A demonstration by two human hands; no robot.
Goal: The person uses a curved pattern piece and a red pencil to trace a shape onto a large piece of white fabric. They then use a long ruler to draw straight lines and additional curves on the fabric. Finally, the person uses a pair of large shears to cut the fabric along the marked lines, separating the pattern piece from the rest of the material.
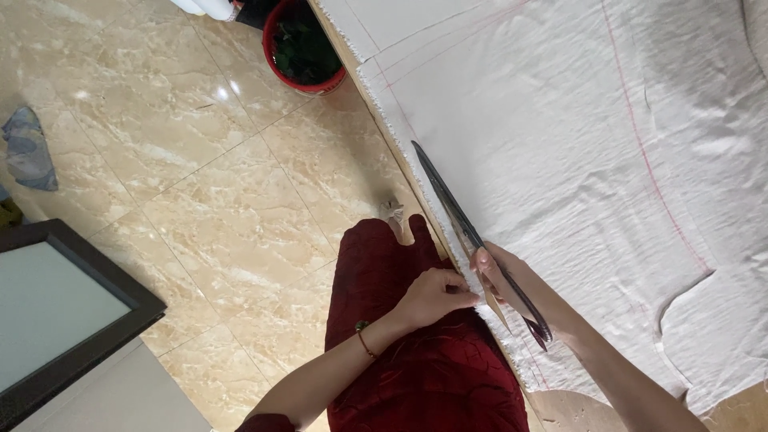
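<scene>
- White cloth (pixel 576 160) is lying on the table — the right hand (pixel 500 276) is gripping long scissors (pixel 464 224).
- The left hand (pixel 432 296) is pinching the cloth's frayed edge.

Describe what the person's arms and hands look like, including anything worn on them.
Both forearms are bare. The left hand has a thin bracelet at the wrist, a red cord with a small dark green bead. A dark red sleeve edge shows near the left elbow, matching the dark red garment below. The right hand and its arm show no sleeve or jewellery.
</scene>
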